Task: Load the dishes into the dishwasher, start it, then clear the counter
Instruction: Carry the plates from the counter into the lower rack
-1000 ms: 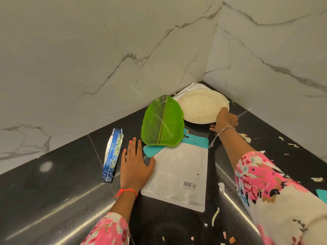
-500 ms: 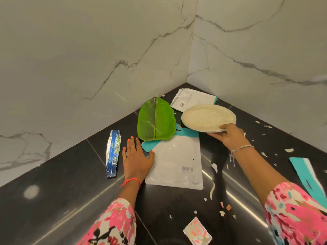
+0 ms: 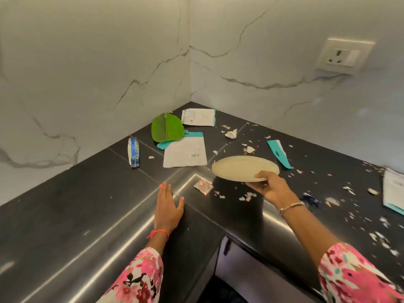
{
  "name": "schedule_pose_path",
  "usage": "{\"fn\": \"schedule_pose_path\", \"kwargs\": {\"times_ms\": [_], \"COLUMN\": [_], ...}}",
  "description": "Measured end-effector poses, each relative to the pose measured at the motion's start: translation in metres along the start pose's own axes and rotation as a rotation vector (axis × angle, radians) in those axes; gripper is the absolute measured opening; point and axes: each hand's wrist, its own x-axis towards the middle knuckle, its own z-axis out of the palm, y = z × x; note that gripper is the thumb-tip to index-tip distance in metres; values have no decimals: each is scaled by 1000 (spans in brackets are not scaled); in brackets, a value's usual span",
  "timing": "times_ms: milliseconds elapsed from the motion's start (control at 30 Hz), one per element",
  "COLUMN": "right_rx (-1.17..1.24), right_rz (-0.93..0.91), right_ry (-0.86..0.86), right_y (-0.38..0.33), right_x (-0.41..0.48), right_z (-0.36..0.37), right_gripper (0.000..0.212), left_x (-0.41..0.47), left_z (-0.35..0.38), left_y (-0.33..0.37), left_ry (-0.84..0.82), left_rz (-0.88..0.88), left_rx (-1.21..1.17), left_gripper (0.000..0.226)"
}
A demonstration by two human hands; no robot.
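My right hand (image 3: 272, 188) grips the near rim of a cream round plate (image 3: 242, 168) and holds it level above the black counter (image 3: 72, 215). A green leaf-shaped plate (image 3: 167, 127) lies far back near the wall corner, partly on a white pouch with a teal top (image 3: 185, 153). My left hand (image 3: 167, 209) rests flat on the counter near its inner corner edge, fingers apart, holding nothing.
A blue and silver wrapper (image 3: 133, 152), a second white pouch (image 3: 199, 117), a teal strip (image 3: 279, 153), a small pink sachet (image 3: 203, 186) and several paper scraps litter the counter. Another white packet (image 3: 393, 191) lies at the right edge. A wall socket (image 3: 344, 55) sits upper right.
My right hand has lifted the cream plate from the corner and drawn it toward me and to the right. My left hand slid back from the pouch to the counter's front edge.
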Motion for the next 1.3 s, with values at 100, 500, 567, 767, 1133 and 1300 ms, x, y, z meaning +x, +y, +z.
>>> {"fn": "schedule_pose_path", "kwargs": {"times_ms": [100,500,567,767,1133,1300], "right_rx": [-37,-276,-370,-724,-898,-926], "right_rz": [-34,-238,-269,-356,-262,-293], "right_ry": [-42,41,66,162,232,325], "right_y": [23,112,133,217,354,365], "right_x": [-52,-259,-287,-351,-503,-559], "right_z": [-52,-273,-309,-405,-583,-653], "right_gripper": [58,42,39,34,36,34], "left_x": [-75,-358,-401,-530,-777,-828], "left_z": [8,34,44,67,78,100], "left_y": [9,26,24,5,0,32], "left_ry": [-44,-255,-315,-421,-678,-761], "left_rz": [109,179,182,249,307,405], "left_rx": [91,253,255,303,364,351], "left_gripper": [66,67,67,67,65,64]}}
